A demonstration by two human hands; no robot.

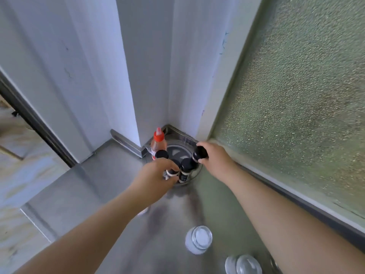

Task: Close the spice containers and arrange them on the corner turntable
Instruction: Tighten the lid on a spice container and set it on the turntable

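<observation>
At frame centre, my left hand grips one black-capped spice jar on the corner turntable; right hand clasps another jar, best lowered upright into the empty rim slot.

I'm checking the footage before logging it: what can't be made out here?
- Head view: jar labels blurred, unreadable.
- Left hand covers its jar; grip unclear.
- Right hand hides the lower part of its jar.
- Glass jar cut off by the bottom edge.
- Turntable partly hidden by jars.
</observation>
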